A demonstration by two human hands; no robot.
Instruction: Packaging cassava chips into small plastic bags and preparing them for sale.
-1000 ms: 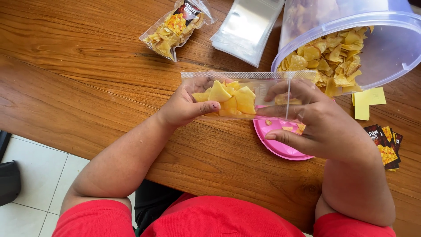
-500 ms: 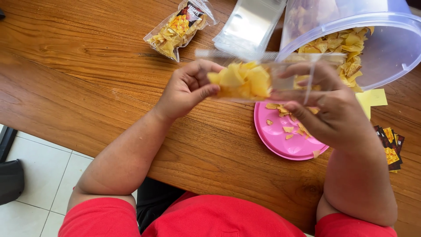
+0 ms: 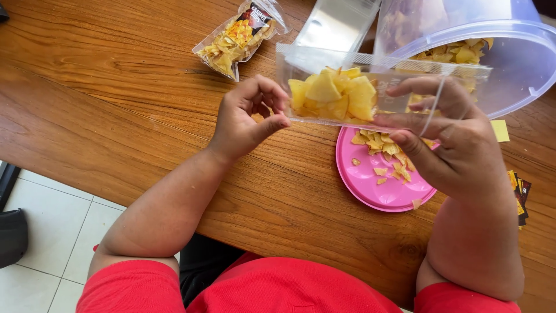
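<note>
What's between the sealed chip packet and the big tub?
In the head view, a stack of empty clear bags lies on the wooden table between the sealed chip packet and the tipped tub.

You get bright, even daylight across the wooden table, with only soft, short shadows under the forearms. White glare sits on the stack of clear pouches beyond the table's middle and along the plastic tub rim at its far right. Focus is sharp; edges show slight wide-angle stretch.
</note>
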